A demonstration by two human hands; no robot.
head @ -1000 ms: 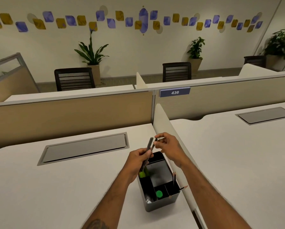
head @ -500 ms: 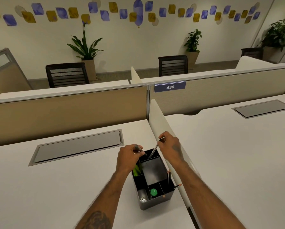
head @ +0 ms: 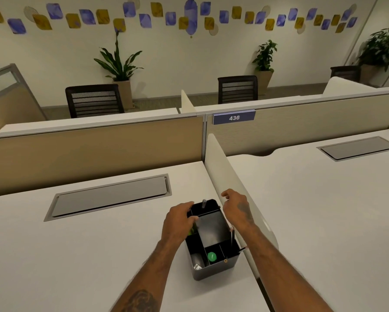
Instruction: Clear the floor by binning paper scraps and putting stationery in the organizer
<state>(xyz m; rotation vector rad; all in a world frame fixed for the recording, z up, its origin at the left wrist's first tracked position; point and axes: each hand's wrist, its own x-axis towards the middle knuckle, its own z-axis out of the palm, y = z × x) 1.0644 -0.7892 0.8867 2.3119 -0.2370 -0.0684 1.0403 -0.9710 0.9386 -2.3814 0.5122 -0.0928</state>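
A black desk organizer point(head: 213, 270) stands on the white desk point(head: 76, 255) beside the low divider. A grey pen point(head: 204, 203) stands in its far compartment. Pencils point(head: 231, 235) lean in the right compartment, and a green round item point(head: 212, 256) lies in a near one. My left hand point(head: 178, 222) hovers over the organizer's left rim with loosely bent fingers, partly hiding green pens point(head: 192, 230); I see nothing in it. At the far right corner of the organizer, my right hand point(head: 236, 208) has relaxed fingers and holds nothing.
A white divider point(head: 225, 174) runs between this desk and the neighbouring desk point(head: 324, 210). A grey cable hatch point(head: 110, 197) is set into the desk ahead on the left. Beige partitions point(head: 94, 152), black chairs and potted plants stand beyond.
Both hands came down to the organizer and let go of their pens. The grey pen from my right hand now stands in the far compartment. My left hand's pen is out of sight.
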